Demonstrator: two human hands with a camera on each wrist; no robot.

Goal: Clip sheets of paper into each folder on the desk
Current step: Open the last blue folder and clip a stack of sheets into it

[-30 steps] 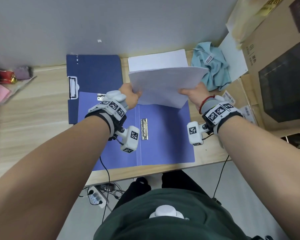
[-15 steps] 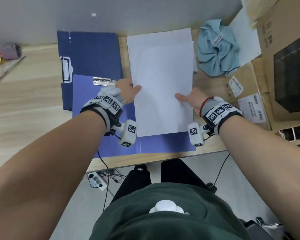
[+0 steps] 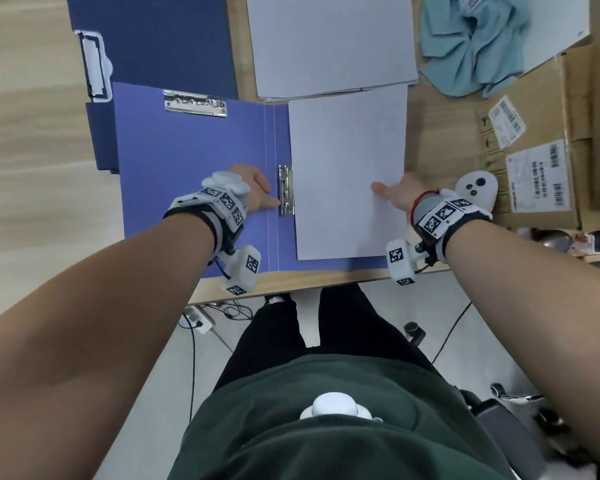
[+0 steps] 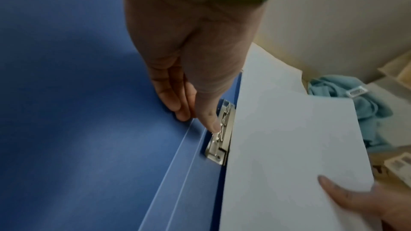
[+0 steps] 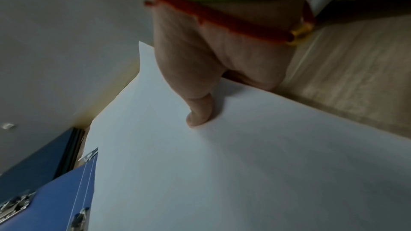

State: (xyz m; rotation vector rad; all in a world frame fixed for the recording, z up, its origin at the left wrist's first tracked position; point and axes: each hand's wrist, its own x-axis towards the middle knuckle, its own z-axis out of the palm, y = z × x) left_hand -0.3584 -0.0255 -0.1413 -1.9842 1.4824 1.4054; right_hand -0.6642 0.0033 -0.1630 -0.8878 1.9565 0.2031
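An open light-blue folder (image 3: 194,168) lies flat at the desk's front edge. White sheets of paper (image 3: 347,174) lie on its right half, their left edge against the metal spine clip (image 3: 286,190). My left hand (image 3: 265,195) rests on the left cover with straight fingers, its thumb tip on the clip (image 4: 222,134). My right hand (image 3: 390,192) holds the sheets' right edge, thumb (image 5: 200,111) on top and the other fingers hidden beneath. A darker blue folder (image 3: 160,39) with a white clip lies behind at the left.
A stack of loose paper (image 3: 329,43) lies just beyond the open folder. A crumpled teal cloth (image 3: 471,46) sits at the back right, with cardboard boxes (image 3: 541,150) along the right side. A second metal clip (image 3: 194,102) sits at the top of the left cover.
Both hands brought the sheets down from mid-air onto the folder's right half. My left hand let go of the paper and moved to the spine clip.
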